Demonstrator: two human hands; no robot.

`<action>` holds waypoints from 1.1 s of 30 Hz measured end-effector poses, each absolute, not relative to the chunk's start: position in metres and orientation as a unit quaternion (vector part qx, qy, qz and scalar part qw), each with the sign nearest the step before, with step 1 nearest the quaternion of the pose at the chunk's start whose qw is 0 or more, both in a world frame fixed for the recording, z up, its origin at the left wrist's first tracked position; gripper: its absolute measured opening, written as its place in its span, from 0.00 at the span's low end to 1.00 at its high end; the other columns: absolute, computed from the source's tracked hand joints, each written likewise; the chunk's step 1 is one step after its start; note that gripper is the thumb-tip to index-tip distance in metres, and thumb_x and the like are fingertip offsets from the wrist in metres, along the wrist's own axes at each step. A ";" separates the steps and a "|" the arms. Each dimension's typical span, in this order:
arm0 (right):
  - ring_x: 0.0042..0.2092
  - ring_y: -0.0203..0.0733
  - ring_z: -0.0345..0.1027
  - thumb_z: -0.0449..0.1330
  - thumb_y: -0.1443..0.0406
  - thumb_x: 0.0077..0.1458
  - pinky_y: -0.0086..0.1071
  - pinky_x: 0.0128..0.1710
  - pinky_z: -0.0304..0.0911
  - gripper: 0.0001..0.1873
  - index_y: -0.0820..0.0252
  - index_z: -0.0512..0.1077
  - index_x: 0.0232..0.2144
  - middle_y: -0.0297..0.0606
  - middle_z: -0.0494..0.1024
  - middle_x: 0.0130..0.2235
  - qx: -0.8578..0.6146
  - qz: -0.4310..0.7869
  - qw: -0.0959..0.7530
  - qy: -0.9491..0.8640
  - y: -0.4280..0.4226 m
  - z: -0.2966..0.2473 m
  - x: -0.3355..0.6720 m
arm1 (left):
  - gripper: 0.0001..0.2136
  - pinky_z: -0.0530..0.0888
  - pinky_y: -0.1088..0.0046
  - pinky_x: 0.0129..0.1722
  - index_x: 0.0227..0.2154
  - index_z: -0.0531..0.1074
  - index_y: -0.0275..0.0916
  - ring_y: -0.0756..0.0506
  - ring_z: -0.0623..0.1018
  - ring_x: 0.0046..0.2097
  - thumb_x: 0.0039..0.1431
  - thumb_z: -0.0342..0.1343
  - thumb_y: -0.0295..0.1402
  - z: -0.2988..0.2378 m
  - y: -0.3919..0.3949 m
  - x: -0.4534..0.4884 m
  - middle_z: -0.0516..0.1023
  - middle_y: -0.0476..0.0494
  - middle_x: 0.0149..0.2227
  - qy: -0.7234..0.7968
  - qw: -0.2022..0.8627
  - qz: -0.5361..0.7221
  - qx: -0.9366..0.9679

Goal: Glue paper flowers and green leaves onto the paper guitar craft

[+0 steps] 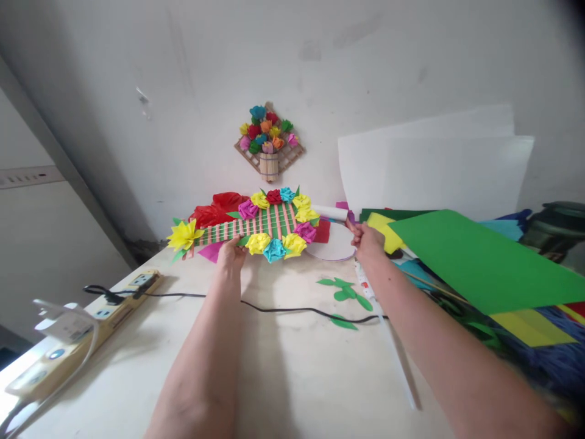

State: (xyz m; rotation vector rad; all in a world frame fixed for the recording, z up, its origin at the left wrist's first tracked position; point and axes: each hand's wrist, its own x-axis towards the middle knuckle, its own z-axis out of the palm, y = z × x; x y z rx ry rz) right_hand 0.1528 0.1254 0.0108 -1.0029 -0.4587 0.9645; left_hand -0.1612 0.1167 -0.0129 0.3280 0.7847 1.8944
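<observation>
My left hand (232, 255) grips a handmade craft guitar (249, 228) by its neck, from below. Green card, pinkish sticks and pale strings make up the guitar. Yellow, blue, red and magenta paper flowers ring its body, and a large yellow flower (184, 234) tops the left end. My right hand (369, 239) is closed at the right edge of a white round disc (336, 239); whether it pinches the disc or a small thing there, I cannot make out. A red piece (322, 231) lies on the disc, just right of the guitar body.
Green paper leaves (346, 292) lie on the white table (274, 378) near a black cord (292, 310). A power strip (105, 317) runs along the left. Coloured sheets (479, 256) pile up at right. A white glue stick (397, 353) points forward. A flower ornament (269, 137) hangs on the wall.
</observation>
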 end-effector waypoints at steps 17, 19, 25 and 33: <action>0.14 0.25 0.49 0.59 0.64 0.46 0.21 0.10 0.47 0.09 0.61 0.64 0.20 0.26 0.63 0.15 -0.438 0.549 0.607 -0.373 0.079 0.003 0.082 | 0.13 0.74 0.73 0.31 0.39 0.67 0.38 0.48 0.76 0.31 0.52 0.48 0.18 -0.005 0.188 -0.157 0.74 0.46 0.30 0.326 0.443 0.831 0.085; 0.14 0.25 0.50 0.60 0.64 0.45 0.21 0.10 0.47 0.09 0.61 0.64 0.21 0.26 0.64 0.15 -0.435 0.565 0.586 -0.385 0.075 0.001 0.079 | 0.12 0.74 0.74 0.28 0.38 0.68 0.38 0.49 0.76 0.29 0.52 0.49 0.18 -0.005 0.196 -0.152 0.74 0.46 0.30 0.350 0.438 0.823 0.087; 0.15 0.26 0.51 0.58 0.62 0.46 0.22 0.11 0.47 0.08 0.62 0.66 0.22 0.26 0.65 0.16 -0.446 0.579 0.540 -0.416 0.070 -0.006 0.078 | 0.12 0.71 0.75 0.26 0.37 0.69 0.37 0.50 0.74 0.26 0.50 0.50 0.19 -0.018 0.214 -0.134 0.73 0.46 0.29 0.379 0.457 0.794 0.130; 0.15 0.26 0.51 0.57 0.61 0.46 0.22 0.12 0.46 0.08 0.62 0.66 0.23 0.26 0.65 0.16 -0.445 0.599 0.513 -0.424 0.068 -0.010 0.078 | 0.12 0.68 0.79 0.23 0.37 0.69 0.37 0.52 0.72 0.24 0.50 0.51 0.20 -0.018 0.235 -0.129 0.71 0.49 0.25 0.409 0.465 0.768 0.163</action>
